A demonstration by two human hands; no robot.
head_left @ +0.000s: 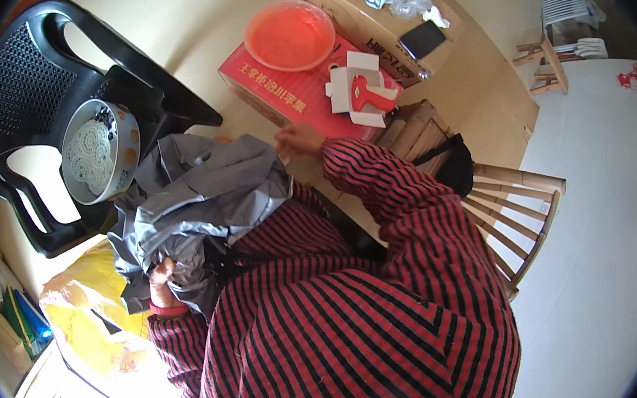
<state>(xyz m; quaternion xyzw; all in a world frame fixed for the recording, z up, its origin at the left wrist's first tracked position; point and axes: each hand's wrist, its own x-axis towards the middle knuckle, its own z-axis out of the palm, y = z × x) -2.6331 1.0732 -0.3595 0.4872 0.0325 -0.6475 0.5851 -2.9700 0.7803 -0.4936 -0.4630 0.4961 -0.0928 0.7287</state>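
Silvery grey thin fabric (217,178) lies crumpled across my lap. My left hand (163,285) is closed on its lower, bunched part, thumb on top, with the other fingers mostly hidden in the folds. Just beyond the fabric's upper right corner is my right hand (299,142), fingers curled together in a pinch. What it holds, if anything, is too small to make out. Left of the fabric, a patterned bowl (128,151) with white lacy round pieces (92,148) and small dark bits rests on a black plastic chair (26,86).
Ahead, a red carton (267,94) carries an orange-red basin (289,37) and an opened white box (370,64) with a red-and-white tool (373,95). A phone (422,40) lies on a brown carton (337,1). A bamboo chair (520,178) stands right, a yellow bag (86,307) lower left.
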